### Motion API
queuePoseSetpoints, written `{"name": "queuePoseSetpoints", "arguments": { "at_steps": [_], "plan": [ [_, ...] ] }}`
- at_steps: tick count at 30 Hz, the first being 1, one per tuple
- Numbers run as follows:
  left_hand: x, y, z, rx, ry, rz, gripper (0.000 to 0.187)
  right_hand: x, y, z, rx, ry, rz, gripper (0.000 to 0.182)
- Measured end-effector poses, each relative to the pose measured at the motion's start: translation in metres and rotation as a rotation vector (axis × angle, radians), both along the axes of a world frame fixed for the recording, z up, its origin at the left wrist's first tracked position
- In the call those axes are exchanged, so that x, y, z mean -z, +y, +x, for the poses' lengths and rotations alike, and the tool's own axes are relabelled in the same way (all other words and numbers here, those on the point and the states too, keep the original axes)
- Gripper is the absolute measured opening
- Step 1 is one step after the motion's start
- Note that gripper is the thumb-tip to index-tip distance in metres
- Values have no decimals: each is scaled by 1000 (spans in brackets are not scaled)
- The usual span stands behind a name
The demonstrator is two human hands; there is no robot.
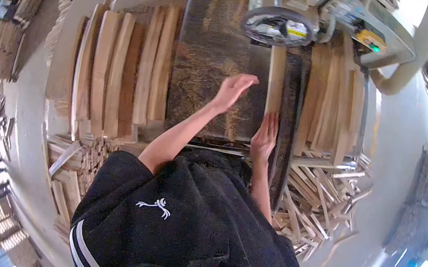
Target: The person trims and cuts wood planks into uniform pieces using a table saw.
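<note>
A narrow pale wooden board (276, 78) lies lengthwise on the dark, worn machine table (204, 57). Its far end disappears under the machine head (304, 12), behind a dark oval rim (245, 23). My right hand (263, 140) is at the board's near end, its fingers laid over it and covering that end. To the left of the board, my left hand (234, 92) hovers above the table with fingers stretched toward the board and a gap between them. Nothing shows in the left hand.
Upright-looking rows of boards (116, 70) stand left of the table, and another stack (330, 97) lies to the right. A dark rail (289, 118) runs along the board's right side. Offcuts (316, 203) are heaped at lower right. A thick hose (417, 55) curves down at upper right.
</note>
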State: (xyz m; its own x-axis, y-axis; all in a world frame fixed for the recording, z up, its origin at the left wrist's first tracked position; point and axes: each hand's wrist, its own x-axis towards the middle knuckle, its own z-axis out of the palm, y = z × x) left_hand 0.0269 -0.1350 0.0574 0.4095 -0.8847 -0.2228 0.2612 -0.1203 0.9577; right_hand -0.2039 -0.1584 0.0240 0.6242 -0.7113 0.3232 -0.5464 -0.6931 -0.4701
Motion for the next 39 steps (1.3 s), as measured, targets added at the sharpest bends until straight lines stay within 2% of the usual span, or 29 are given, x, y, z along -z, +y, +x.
{"name": "queuePoseSetpoints", "arguments": {
  "at_steps": [1, 4, 5, 6, 7, 9, 13, 15, 16, 18, 19, 21, 22, 23, 25, 26, 27, 29, 30, 32, 33, 34, 36, 39],
  "plan": [
    [-2, 10, 22, -56, -156, 69, 39, 5, -13, 11, -5, -20, -54, 54],
    [-2, 58, 94, -359, -1155, 50, 35, 3, -51, 53, -27, -31, -108, 53],
    [4, 79, 117, -430, -1358, 114, 39, 5, -63, 66, -21, -17, -118, 52],
    [-2, 104, 128, -459, -1089, 227, 47, 5, -72, 74, -27, -2, -135, 51],
    [-6, 131, 136, -458, -1100, 245, 47, 4, -76, 80, -16, 12, -152, 49],
    [-3, 156, 152, -573, -1598, 634, 53, 9, -96, 97, -6, 50, -160, 47],
    [7, 169, 157, -704, -1499, 585, 62, 11, -116, 112, -32, -17, -172, 45],
    [1, 167, 159, -828, -1232, 777, 65, 10, -125, 121, -30, -46, -160, 47],
    [-2, 166, 163, -839, -1224, 772, 65, 9, -129, 125, -36, -46, -171, 47],
    [-21, 160, 175, -818, -989, 943, 57, 6, -138, 133, -73, -67, -168, 47],
    [-28, 158, 178, -839, -981, 934, 57, 4, -138, 136, -85, -73, -184, 47],
    [-36, 160, 186, -679, -1041, 1011, 44, -6, -126, 143, -89, -51, -168, 45],
    [-32, 159, 183, -777, -1217, 943, 35, -12, -111, 145, -107, -101, -110, 41],
    [-32, 156, 181, -797, -1215, 942, 35, -16, -94, 149, -127, -156, -159, 40],
    [-33, 144, 171, -592, -1001, 898, 27, -18, -55, 153, -236, -278, 14, 39],
    [-40, 140, 158, -605, -1127, 709, 17, -23, -30, 153, -253, -219, 206, 40],
    [-41, 135, 154, -593, -1129, 700, 17, -32, -5, 154, -258, -163, 397, 41],
    [-43, 120, 150, -692, -1173, 674, 12, -62, 40, 149, -419, -241, 397, 43],
    [-65, 116, 144, -841, -1170, 655, 9, -61, 54, 144, -393, -245, 401, 43],
    [-55, 122, 160, -819, -1243, 778, 38, -58, 67, 137, -587, -226, 351, 44],
    [-53, 123, 160, -824, -1297, 896, 53, -55, 68, 129, -572, -228, 357, 44],
    [-50, 125, 156, -810, -1308, 893, 53, -52, 66, 120, -571, -179, 413, 44],
    [-45, 133, 152, -482, -1079, 921, 75, -45, 61, 106, -533, -139, 560, 45],
    [-25, 134, 148, -486, -1156, 934, 74, -46, 52, 85, -400, -102, 555, 47]
  ]
}}
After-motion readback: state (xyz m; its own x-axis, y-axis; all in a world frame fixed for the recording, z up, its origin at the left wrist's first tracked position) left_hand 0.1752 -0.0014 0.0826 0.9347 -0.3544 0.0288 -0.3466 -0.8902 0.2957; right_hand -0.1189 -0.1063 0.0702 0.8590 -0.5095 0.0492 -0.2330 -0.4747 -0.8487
